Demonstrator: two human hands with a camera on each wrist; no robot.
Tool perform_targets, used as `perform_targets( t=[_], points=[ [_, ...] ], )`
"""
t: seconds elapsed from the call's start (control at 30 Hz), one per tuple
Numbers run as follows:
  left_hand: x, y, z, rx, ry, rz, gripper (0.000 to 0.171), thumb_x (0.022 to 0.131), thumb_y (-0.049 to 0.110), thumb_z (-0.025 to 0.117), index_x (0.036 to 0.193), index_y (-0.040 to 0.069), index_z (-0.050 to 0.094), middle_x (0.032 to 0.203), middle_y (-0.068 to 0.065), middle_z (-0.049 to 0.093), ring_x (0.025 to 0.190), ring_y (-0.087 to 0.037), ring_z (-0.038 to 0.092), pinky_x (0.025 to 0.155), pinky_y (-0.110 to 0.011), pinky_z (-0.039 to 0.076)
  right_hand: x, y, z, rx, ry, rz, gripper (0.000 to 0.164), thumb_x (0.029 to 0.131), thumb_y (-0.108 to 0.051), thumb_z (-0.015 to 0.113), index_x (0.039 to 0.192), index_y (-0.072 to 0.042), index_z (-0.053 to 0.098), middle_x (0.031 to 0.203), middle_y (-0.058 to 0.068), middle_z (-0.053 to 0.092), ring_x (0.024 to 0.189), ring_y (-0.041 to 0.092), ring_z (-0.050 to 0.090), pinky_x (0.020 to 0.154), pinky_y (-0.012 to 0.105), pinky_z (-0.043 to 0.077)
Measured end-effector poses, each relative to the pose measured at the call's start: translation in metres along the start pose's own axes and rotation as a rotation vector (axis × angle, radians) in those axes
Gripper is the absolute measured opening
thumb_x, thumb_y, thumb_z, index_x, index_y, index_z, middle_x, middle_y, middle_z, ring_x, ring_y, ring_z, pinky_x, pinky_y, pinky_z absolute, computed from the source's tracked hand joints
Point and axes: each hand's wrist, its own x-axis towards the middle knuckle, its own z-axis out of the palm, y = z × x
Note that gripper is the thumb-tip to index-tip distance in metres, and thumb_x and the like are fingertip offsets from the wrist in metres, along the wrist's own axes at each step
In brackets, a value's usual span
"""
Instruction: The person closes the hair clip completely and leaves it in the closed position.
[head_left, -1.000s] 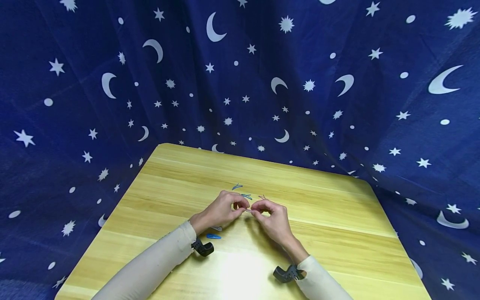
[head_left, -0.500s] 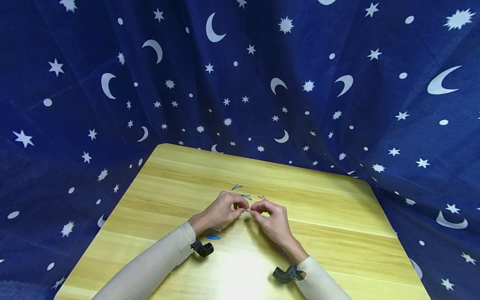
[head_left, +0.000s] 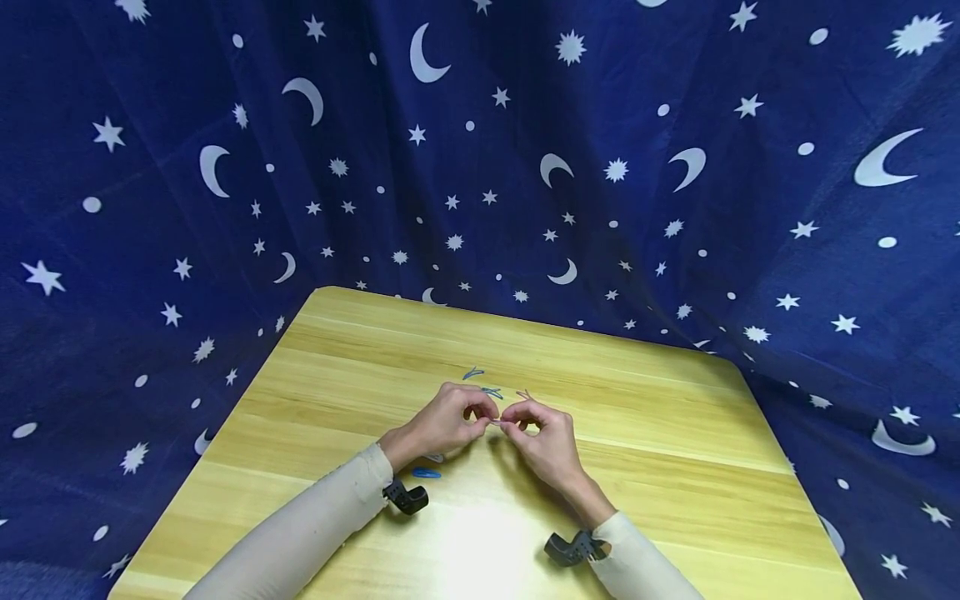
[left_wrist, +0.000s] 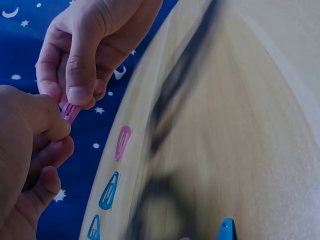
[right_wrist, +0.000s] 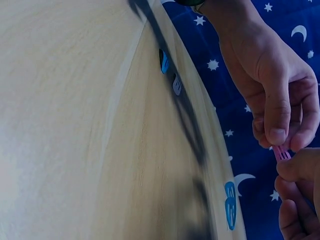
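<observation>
Nothing has shifted since the earlier frames: both hands stay together above the middle of the worktop [head_left: 645,417], the left hand [head_left: 442,425] and right hand [head_left: 543,437] each pinching an end of one pink hair clip [left_wrist: 69,111]. No writing is legible anywhere. Beyond the fingers lie another pink clip [left_wrist: 122,142] and blue clips [head_left: 483,390]; one blue clip [head_left: 426,473] lies by the left wrist. Starry blue cloth [head_left: 675,167] hangs behind.

A pink hair clip [left_wrist: 69,111] sits between the fingertips. On the pale yellow wood-grain bench [head_left: 360,367] lie blue hair clips [left_wrist: 109,190] and another pink one [left_wrist: 122,142]. The backdrop cloth [head_left: 675,208] is deep navy, printed with white stars, crescent moons and dots. Both sleeves [head_left: 300,533] are beige.
</observation>
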Motion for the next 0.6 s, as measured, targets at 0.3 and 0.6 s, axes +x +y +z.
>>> perform_targets(
  t=[0.3, 0.6],
  points=[
    [0.002, 0.0027, -0.0009, -0.017, -0.007, -0.019, 0.017, 0.091, -0.008, 0.078, 0.098, 0.008, 0.08, 0.094, -0.004, 0.081, 0.08, -0.002, 0.071, 0.075, -0.032, 0.067, 0.0009, 0.0015, 0.0009, 0.013, 0.008, -0.025, 0.024, 0.084, 0.009, 0.087, 0.091, -0.013, 0.081, 0.086, 0.0, 0.082, 0.075, 0.007, 0.069, 0.067, 0.03, 0.061],
    [0.0025, 0.0057, -0.0019, 0.005, -0.014, -0.025, 0.017, 0.09, -0.008, 0.078, 0.098, 0.006, 0.08, 0.094, -0.005, 0.082, 0.079, -0.003, 0.072, 0.075, -0.032, 0.067, 0.0009, 0.001, 0.0009, 0.011, 0.018, -0.028, 0.024, 0.083, 0.009, 0.087, 0.089, -0.012, 0.08, 0.085, 0.001, 0.082, 0.073, 0.007, 0.07, 0.066, 0.03, 0.062]
  ],
)
